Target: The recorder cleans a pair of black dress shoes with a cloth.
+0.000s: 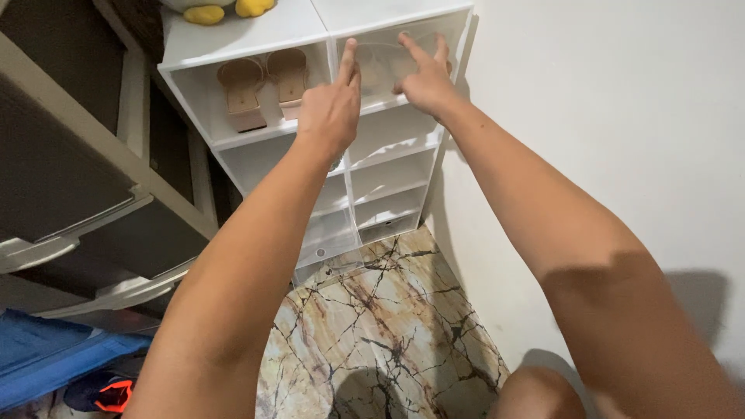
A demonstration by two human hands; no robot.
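Both hands on clear door of top-right cubby, white shoe cabinet (256,39).
Left hand (330,109) and right hand (425,77): fingers spread flat on clear door (380,66), gripping nothing. Risk: uneven push jams it or rocks the stack.

Left of the hands, tan sandals (264,85) sit in the neighbouring compartment; a yellow-footed plush toy (221,9) perches above. Marble-patterned floor (380,326) spreads below, blue cloth (46,361) far down-left, white wall (621,116) right.
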